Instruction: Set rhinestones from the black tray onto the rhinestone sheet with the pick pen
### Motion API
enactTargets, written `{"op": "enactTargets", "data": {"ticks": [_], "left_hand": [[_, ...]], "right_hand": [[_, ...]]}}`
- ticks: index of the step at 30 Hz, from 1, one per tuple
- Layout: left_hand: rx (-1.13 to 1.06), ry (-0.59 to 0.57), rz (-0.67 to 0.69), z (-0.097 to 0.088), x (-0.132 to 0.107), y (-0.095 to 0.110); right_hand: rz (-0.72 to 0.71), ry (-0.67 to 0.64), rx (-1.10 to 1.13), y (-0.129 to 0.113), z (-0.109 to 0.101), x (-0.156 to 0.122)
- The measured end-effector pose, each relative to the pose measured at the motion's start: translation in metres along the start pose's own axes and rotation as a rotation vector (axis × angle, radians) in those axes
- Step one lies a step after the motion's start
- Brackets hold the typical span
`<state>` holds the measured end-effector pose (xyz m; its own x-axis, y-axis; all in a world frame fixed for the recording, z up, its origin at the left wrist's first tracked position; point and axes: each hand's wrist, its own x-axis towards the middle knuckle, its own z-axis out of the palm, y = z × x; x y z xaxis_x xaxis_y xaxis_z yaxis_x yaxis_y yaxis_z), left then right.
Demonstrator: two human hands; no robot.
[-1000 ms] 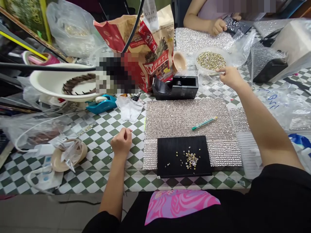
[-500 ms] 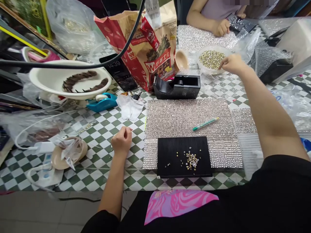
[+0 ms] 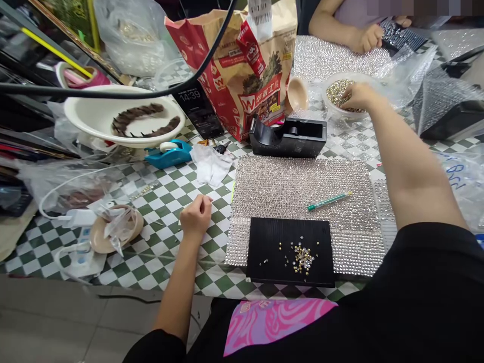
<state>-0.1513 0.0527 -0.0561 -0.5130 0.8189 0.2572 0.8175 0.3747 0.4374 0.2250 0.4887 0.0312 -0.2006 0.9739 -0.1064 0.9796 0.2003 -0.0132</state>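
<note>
My right hand (image 3: 359, 97) reaches into a clear round bowl (image 3: 328, 103) of gold and clear rhinestones (image 3: 338, 92). Its fingertips are down among the stones, so what they hold is hidden. On the checkered tablecloth, my left hand (image 3: 196, 214) rests in a loose fist, its finger side turned away. Between my arms lies a rhinestone sheet (image 3: 280, 186), with a green pen-like stick (image 3: 328, 201) across it. A black grooved tray (image 3: 266, 237) overlaps the sheet's front part and bears a small heap of loose rhinestones (image 3: 303, 258).
A black tape dispenser (image 3: 289, 143) and a paper food bag (image 3: 260, 91) stand behind the sheet. To the left are a white basin (image 3: 85, 121), a teal tape dispenser (image 3: 170, 155) and a crumpled tissue (image 3: 212, 165). Across the table, a co-worker's hand (image 3: 368, 39) is near another tray.
My right hand has gone deeper into the bowl of rhinestones. The whole view has shifted a little as the head turned. My left hand stays in its fist on the table.
</note>
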Motion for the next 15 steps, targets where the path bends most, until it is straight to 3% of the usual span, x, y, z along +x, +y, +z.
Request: {"op": "enactTargets", "data": {"ticks": [7,15], "left_hand": [[-0.005,-0.01,0.001,0.0,0.0,-0.001],[-0.005,-0.047,0.023,-0.001,0.0,0.002]], "right_hand": [[-0.091,-0.054,0.077,0.001,-0.016,-0.012],[-0.08,0.07,0.117,-0.01,-0.031,-0.038]]}}
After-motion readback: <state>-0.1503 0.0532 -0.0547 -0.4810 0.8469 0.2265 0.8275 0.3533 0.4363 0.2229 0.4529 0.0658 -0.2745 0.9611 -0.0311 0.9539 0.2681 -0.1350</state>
